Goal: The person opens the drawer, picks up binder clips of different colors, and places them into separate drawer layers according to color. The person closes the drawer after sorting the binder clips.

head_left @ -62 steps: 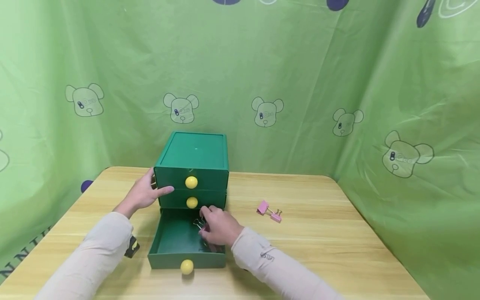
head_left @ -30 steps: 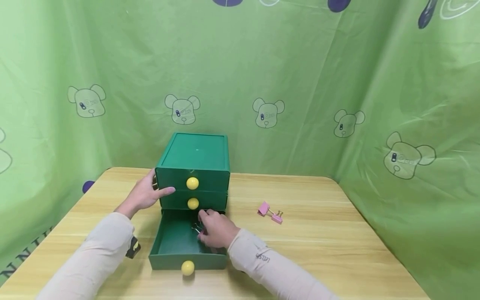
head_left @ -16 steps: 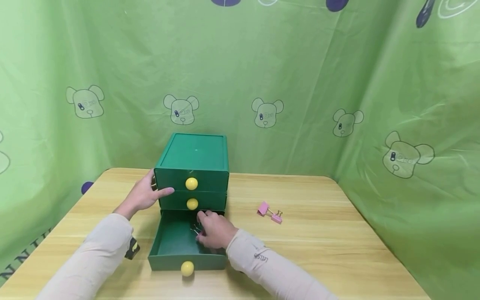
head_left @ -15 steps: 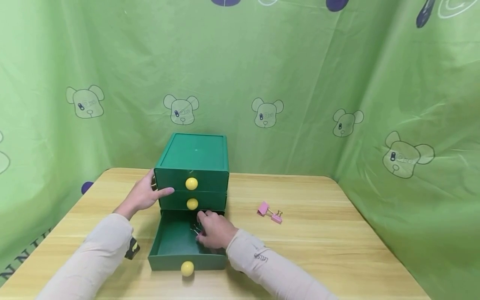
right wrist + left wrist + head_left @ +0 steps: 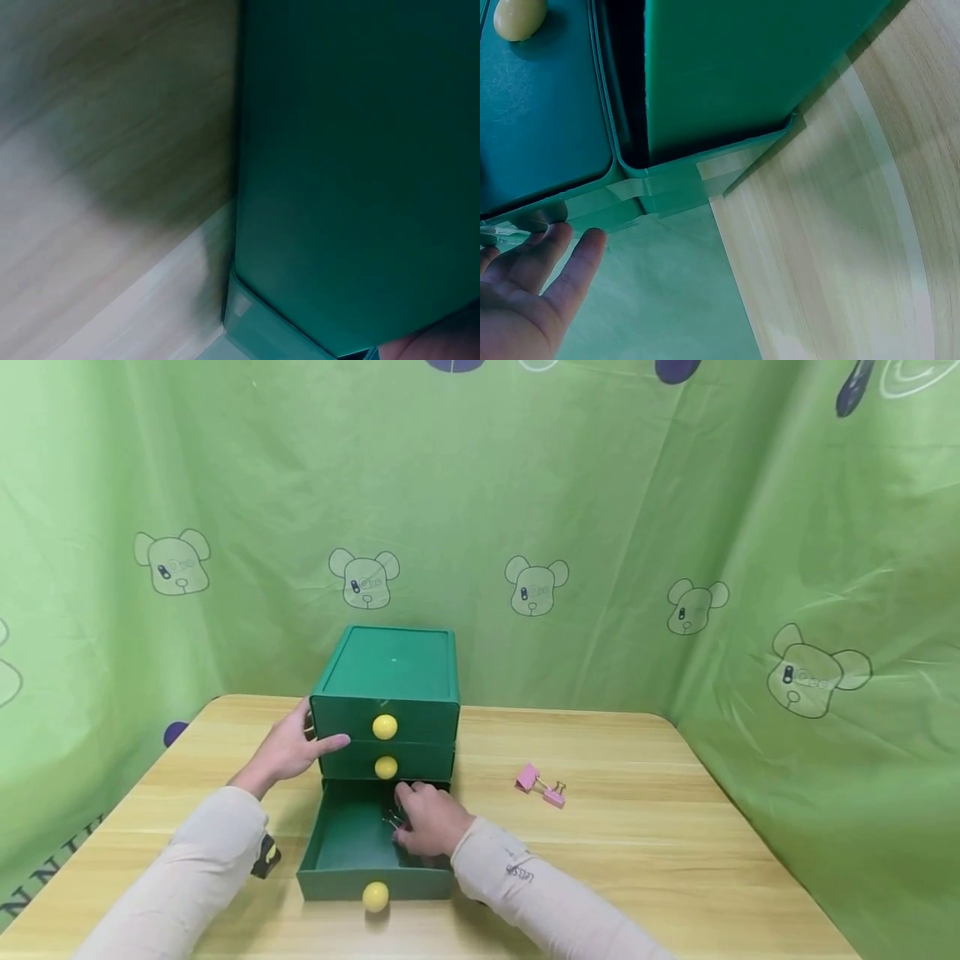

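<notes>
A green three-drawer cabinet [image 5: 390, 664] stands on the table, its bottom drawer [image 5: 348, 839] pulled out. My left hand [image 5: 285, 745] rests against the cabinet's left side, thumb laid across the front. In the left wrist view, its fingertips [image 5: 592, 238] touch the taped side wall. Inside the bottom drawer my right hand [image 5: 435, 822] has its fingers curled and pinches a binder clip [image 5: 392, 819]. Thin metal handles poke out past the fingertips, with a bit of pink near the thumb; the rest of the clip is hidden. The right wrist view mostly shows the drawer's outer wall [image 5: 352, 165].
Two pink binder clips [image 5: 553, 797] lie to the right of the cabinet. A small black and yellow object [image 5: 266, 857] sits by my left sleeve. Yellow round knobs [image 5: 376, 897] stick out from the drawer fronts. A green printed curtain [image 5: 465, 510] surrounds the wooden table [image 5: 637, 843].
Over the two seconds my right hand has shifted slightly left within the drawer along with the clip, then barely moved. The left hand has stayed on the cabinet.
</notes>
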`<state>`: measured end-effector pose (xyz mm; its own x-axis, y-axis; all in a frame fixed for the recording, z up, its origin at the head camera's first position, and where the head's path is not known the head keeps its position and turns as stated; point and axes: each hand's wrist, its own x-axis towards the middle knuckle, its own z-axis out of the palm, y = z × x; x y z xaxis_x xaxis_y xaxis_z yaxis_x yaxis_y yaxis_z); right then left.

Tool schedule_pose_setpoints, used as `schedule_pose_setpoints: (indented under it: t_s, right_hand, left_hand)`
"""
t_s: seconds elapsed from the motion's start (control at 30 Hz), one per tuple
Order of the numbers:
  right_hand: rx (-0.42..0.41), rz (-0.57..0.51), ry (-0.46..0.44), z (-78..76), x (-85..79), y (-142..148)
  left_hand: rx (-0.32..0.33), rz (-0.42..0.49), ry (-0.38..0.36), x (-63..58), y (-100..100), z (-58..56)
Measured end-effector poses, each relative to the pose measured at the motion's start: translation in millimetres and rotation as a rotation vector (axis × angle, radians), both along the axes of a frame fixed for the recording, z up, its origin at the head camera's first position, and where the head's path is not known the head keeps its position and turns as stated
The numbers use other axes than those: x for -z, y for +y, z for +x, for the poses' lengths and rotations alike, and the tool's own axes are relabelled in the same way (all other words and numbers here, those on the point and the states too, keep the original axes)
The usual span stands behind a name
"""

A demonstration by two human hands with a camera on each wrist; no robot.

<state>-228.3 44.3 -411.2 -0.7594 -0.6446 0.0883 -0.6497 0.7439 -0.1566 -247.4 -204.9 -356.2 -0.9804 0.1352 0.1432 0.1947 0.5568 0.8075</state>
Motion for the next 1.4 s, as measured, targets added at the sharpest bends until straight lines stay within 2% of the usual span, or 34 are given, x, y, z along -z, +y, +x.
schedule_pose_setpoints:
  t_s: [1.0,1.4]
  right_hand:
    - [-0.01,0.03,0.014,-1.0,-0.7,-3.0]
    - [0.004,0.04,0.034,1.2,-7.8,-1.1]
  left_hand:
    - [0.003,0.0,0.001,0.0,-0.5,0.5]
    - [0.013,0.003,0.015,-0.1,0.5,1.1]
